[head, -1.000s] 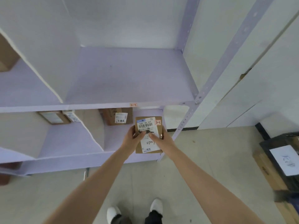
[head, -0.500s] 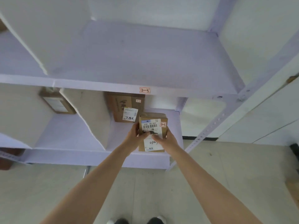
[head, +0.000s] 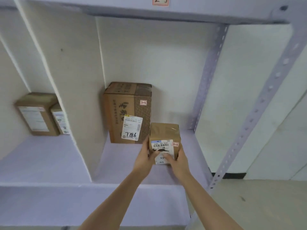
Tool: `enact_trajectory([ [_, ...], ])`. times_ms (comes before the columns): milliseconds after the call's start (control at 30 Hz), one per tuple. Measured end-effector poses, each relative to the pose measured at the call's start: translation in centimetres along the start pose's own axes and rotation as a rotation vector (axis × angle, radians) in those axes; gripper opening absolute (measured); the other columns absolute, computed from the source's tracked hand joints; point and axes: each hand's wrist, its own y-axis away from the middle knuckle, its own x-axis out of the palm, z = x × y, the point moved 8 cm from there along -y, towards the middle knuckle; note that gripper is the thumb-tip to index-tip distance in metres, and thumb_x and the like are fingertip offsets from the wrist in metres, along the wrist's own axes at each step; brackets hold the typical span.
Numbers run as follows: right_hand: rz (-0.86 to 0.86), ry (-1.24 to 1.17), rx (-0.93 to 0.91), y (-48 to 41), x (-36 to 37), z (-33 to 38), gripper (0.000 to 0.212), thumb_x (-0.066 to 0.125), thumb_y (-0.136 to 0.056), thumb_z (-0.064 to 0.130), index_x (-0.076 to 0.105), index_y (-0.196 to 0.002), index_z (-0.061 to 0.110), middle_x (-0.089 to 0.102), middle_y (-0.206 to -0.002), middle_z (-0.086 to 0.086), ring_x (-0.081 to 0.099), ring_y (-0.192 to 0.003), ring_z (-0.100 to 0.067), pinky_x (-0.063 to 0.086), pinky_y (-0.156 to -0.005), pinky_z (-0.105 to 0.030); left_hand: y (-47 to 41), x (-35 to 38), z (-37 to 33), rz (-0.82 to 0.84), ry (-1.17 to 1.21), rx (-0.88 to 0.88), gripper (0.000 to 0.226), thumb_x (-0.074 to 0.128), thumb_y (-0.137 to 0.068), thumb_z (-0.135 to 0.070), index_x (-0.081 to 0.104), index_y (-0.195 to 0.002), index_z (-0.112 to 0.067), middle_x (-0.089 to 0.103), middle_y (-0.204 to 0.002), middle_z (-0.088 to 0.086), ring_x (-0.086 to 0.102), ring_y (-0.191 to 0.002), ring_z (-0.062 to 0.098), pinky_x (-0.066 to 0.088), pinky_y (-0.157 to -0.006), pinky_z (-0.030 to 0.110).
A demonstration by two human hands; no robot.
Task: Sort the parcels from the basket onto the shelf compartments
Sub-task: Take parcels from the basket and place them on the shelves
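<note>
A: What's the biggest thing here?

B: The lilac shelf [head: 49, 163], split by a white divider [head: 74, 80]. My landmark is the tall carton [head: 127, 103] with "7786" handwritten on its label. It stands upright at the back of the compartment right of that divider.

A: And on the other side?

B: Left of the tall carton, past the divider, two smaller boxes [head: 35, 113] stand side by side against the back wall. Well to the carton's right is the perforated corner post [head: 259, 110].

A: Where's the parcel being sorted?

B: The small brown parcel [head: 164, 135] is upright in the same compartment, just in front of the tall carton's lower right corner. I cannot tell if the two touch. Its bottom edge is hidden, so I cannot tell whether it sits on the board either.

A: The hands?

B: Both grasp it. The left hand [head: 144, 158] clasps the side nearer the carton and the right hand [head: 178, 161] the far side, with both thumbs lying across the white label.

A: Anything smaller?

B: A red-edged tag [head: 143, 102] on the carton and a similar one [head: 175, 144] on the parcel.
</note>
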Motion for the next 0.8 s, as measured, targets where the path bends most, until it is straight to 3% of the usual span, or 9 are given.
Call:
enact_trajectory([
  [133, -0.041, -0.012, -0.089, -2.1, 0.4, -0.8, 0.051, 0.071, -0.086, 0.007, 0.045, -0.121, 0.033, 0.062, -0.106, 0.024, 0.062, -0.092, 0.012, 0.045, -0.071, -0.004, -1.9, 0.2, -0.1, -0.049, -0.049, 0.120, 0.062, 0.059, -0.095, -0.013, 0.032, -0.142, -0.044, 0.060, -0.128, -0.019, 0.057, -0.116, -0.003, 0.047, -0.097, 0.022],
  [233, -0.065, -0.035, -0.102, -3.2, 0.6, -1.9, 0.055, 0.072, -0.087, 0.014, 0.044, -0.129, 0.033, 0.063, -0.112, 0.021, 0.062, -0.101, 0.003, 0.047, -0.075, -0.008, -2.9, 0.3, 0.6, -0.085, -0.040, 0.140, 0.061, 0.059, -0.094, -0.012, 0.036, -0.133, -0.053, 0.060, -0.129, -0.021, 0.056, -0.118, -0.004, 0.048, -0.101, 0.028],
  [367, -0.111, -0.028, -0.121, -4.3, 0.7, -2.3, 0.053, 0.072, -0.087, 0.013, 0.041, -0.129, 0.023, 0.063, -0.113, 0.011, 0.060, -0.094, 0.002, 0.047, -0.072, -0.008, -3.5, 0.2, 0.5, -0.145, -0.108, 0.161, 0.055, 0.059, -0.095, -0.022, 0.039, -0.142, -0.041, 0.053, -0.132, -0.012, 0.054, -0.119, 0.002, 0.047, -0.104, 0.035],
  [533, -0.148, -0.003, -0.121, -5.6, 0.8, -2.6, 0.047, 0.071, -0.088, 0.014, 0.037, -0.119, 0.018, 0.062, -0.113, 0.001, 0.060, -0.089, -0.004, 0.046, -0.066, -0.008, -3.9, -0.1, -1.0, -0.286, -0.435, 0.122, 0.047, 0.055, -0.096, -0.037, 0.041, -0.137, -0.019, 0.047, -0.134, 0.000, 0.056, -0.115, 0.019, 0.048, -0.087, 0.034],
  [667, -0.159, 0.000, -0.125, -6.3, 0.5, -2.5, 0.043, 0.073, -0.087, 0.015, 0.043, -0.117, 0.017, 0.063, -0.109, 0.002, 0.060, -0.087, -0.003, 0.046, -0.063, -0.006, -4.4, 0.6, -0.9, -0.299, -0.492, 0.093, 0.045, 0.051, -0.098, -0.039, 0.040, -0.133, -0.015, 0.052, -0.133, 0.004, 0.059, -0.114, 0.022, 0.048, -0.085, 0.033],
  [800, -0.176, -0.009, -0.115, -7.0, 0.1, -2.5, 0.042, 0.073, -0.087, 0.014, 0.046, -0.119, 0.017, 0.062, -0.106, 0.005, 0.061, -0.092, -0.011, 0.044, -0.066, -0.009, -5.0, 2.1, -0.2, -0.263, -0.535, 0.103, 0.058, 0.049, -0.099, -0.034, 0.024, -0.149, -0.019, 0.045, -0.146, 0.005, 0.054, -0.124, 0.023, 0.048, -0.091, 0.036],
])
